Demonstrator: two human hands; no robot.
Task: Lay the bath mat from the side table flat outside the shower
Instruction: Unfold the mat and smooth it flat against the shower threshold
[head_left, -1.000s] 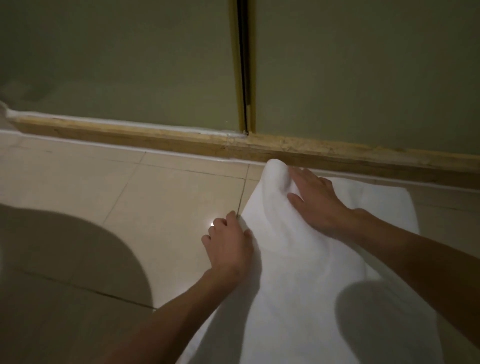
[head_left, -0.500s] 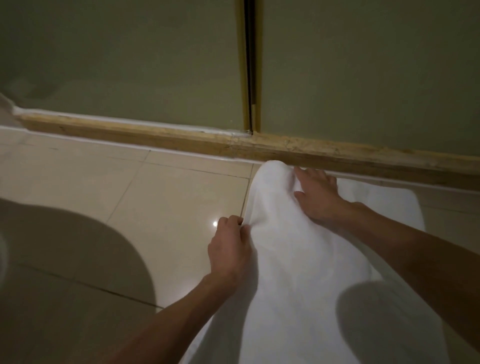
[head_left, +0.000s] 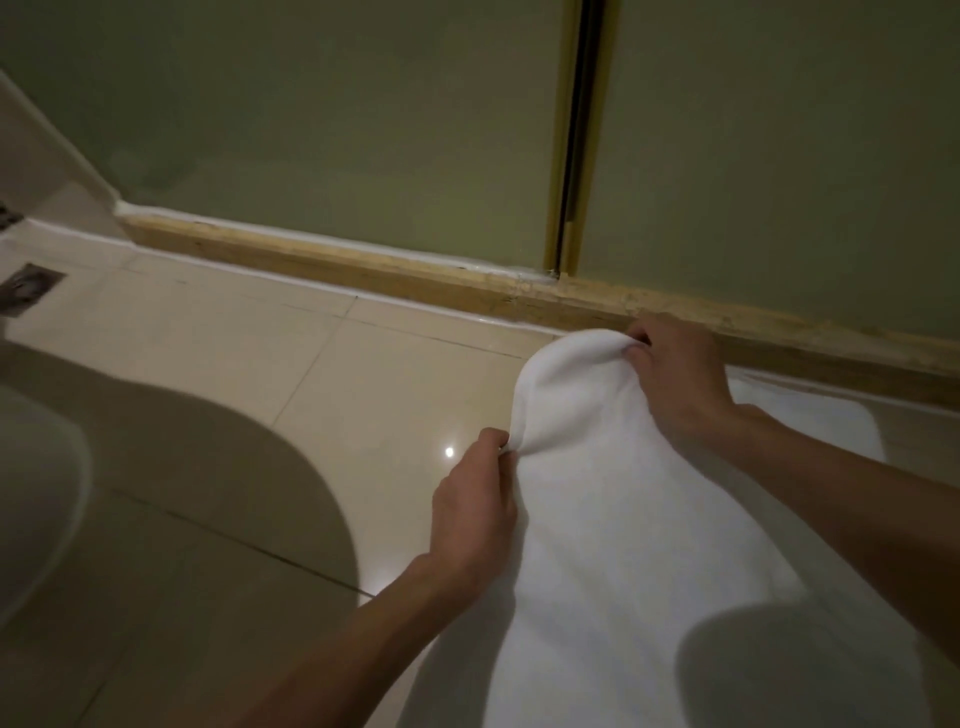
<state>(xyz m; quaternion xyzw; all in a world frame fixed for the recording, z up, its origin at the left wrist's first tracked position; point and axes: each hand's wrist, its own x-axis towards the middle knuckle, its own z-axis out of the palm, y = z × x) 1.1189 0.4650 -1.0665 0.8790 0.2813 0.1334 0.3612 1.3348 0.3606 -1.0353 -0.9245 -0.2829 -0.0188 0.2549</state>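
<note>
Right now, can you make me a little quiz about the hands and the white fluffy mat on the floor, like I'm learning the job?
1. True or false: the white terry-cloth bath mat lies fully flat on the beige glossy floor tiles.
2. Which hand is nearer the wooden strip under the green frosted shower door? A) left hand B) right hand
3. Fill in: both hands pinch the mat's folded ____ edge.

Key:
1. False. Its top layer is folded over and lifted.
2. B. The right hand is almost at the strip.
3. Left. The fold bulges between the hands.
</note>
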